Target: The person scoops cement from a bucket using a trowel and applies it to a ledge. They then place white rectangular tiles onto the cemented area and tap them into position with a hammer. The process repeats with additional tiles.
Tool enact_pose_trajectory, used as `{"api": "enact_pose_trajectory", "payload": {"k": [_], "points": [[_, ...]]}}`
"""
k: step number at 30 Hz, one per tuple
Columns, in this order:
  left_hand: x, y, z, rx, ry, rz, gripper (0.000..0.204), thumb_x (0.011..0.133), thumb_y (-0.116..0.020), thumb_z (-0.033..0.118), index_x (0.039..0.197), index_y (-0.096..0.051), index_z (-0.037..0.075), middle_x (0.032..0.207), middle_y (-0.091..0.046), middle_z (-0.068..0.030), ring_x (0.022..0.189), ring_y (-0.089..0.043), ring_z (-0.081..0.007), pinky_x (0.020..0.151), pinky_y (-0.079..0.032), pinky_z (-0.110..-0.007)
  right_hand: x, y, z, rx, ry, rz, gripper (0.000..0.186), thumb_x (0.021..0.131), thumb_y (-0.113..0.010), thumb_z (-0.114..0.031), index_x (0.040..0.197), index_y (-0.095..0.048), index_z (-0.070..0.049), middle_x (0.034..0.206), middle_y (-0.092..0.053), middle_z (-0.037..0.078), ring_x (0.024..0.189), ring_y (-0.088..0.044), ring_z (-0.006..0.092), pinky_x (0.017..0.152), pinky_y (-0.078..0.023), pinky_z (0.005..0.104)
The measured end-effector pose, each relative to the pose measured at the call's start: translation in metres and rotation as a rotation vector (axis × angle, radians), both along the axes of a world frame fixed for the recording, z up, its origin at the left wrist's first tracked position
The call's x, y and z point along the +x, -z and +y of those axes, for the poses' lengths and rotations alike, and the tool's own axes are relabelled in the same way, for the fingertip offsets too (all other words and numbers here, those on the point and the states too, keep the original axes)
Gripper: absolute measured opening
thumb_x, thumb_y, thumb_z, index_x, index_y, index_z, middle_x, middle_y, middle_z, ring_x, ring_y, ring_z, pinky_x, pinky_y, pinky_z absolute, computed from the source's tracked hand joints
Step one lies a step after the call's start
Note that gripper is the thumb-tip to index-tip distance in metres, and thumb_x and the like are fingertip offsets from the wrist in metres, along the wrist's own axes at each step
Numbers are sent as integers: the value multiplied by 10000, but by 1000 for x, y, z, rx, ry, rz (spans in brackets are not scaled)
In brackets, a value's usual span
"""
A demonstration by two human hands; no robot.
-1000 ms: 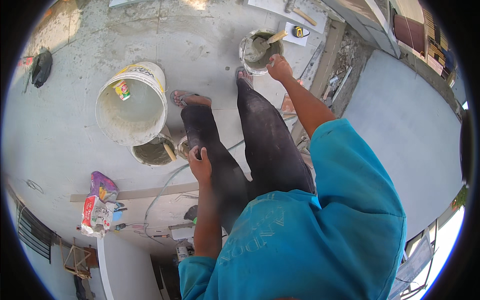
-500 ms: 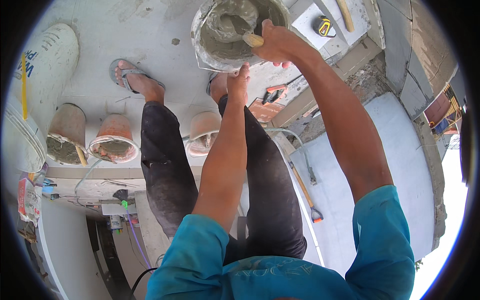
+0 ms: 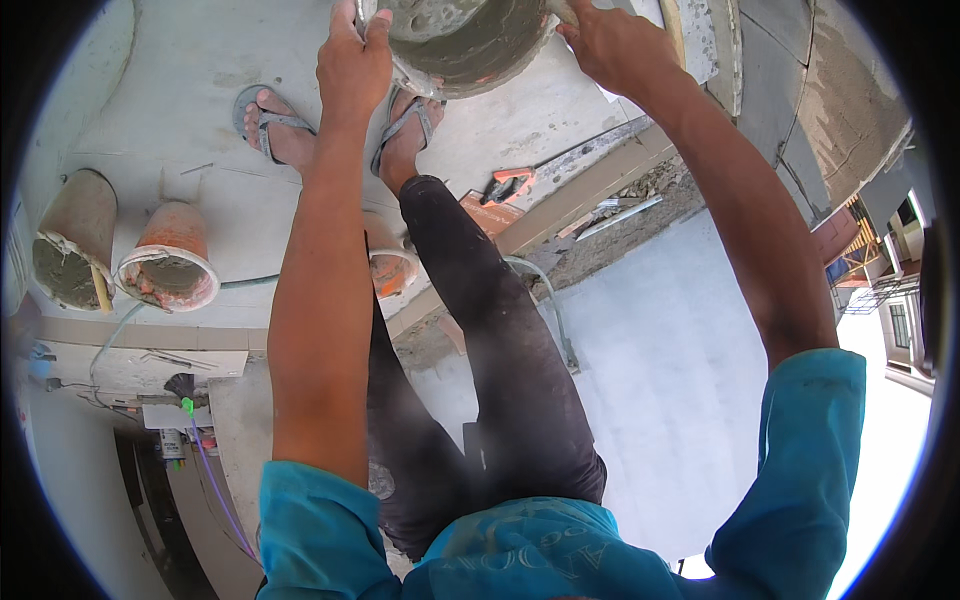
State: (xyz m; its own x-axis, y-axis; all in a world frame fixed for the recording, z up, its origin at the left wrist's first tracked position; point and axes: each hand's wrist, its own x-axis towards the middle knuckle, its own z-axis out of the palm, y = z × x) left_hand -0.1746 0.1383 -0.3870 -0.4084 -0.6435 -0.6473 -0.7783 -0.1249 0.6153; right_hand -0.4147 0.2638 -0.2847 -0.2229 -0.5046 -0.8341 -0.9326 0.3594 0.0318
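Observation:
A round bucket (image 3: 452, 92) with wet grey mortar (image 3: 440, 40) in it is at the top of the view, partly cut off. My left hand (image 3: 355, 62) is closed on its left rim, thumb over the edge. At the right rim is my right hand (image 3: 618, 48), its fingers curled round a pale wooden handle (image 3: 562, 10). Only a short end of that handle shows. Whether the right fingers also grip the rim, I cannot tell.
On the left are a grey bucket (image 3: 85, 205) with a stick in it and an orange bucket (image 3: 180, 232), both holding mortar. Another orange-stained bucket (image 3: 395, 268) is half behind my left arm. An orange-handled tool (image 3: 510, 183) lies by the tiled ledge; a hose (image 3: 548, 285) curves nearby.
My left hand has moved from below the bucket to its left rim. The right hand has moved to the right rim. My feet have shifted, and the tape measure is out of sight.

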Motion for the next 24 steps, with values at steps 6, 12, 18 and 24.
{"api": "enact_pose_trajectory", "payload": {"k": [6,12,18,24], "points": [[-15,1,-11,89,74,79,494,997,-572,413,1348,-553,66,1189,-677,-210,1122,-653,-344,967,-487,-451,53,1,32,138,188,-48,491,1044,-504,-423,1412,-480,-99,880,-720,247,812,-712,461,732,-564,562],[-20,-7,1,-131,117,208,511,990,-576,332,1384,-541,9,1187,-664,-292,1146,-618,-449,977,-477,-472,-34,-17,6,-5,-231,190,402,1066,-457,-412,1387,-456,-170,879,-722,175,734,-720,395,608,-582,502],[-14,-4,-18,75,40,168,455,1001,-569,346,1307,-590,9,1212,-660,-267,1131,-626,-432,937,-484,-445,67,6,33,303,929,-183,504,1061,-442,-525,1310,-502,-91,695,-599,106,565,-638,227,516,-547,379],[27,37,-22,140,-82,251,461,1013,-584,371,1328,-573,35,1215,-673,-175,1070,-665,-296,907,-519,-405,122,23,31,407,2096,-969,462,1061,-476,-492,1243,-495,-68,710,-472,11,507,-432,89,433,-405,253]]}}
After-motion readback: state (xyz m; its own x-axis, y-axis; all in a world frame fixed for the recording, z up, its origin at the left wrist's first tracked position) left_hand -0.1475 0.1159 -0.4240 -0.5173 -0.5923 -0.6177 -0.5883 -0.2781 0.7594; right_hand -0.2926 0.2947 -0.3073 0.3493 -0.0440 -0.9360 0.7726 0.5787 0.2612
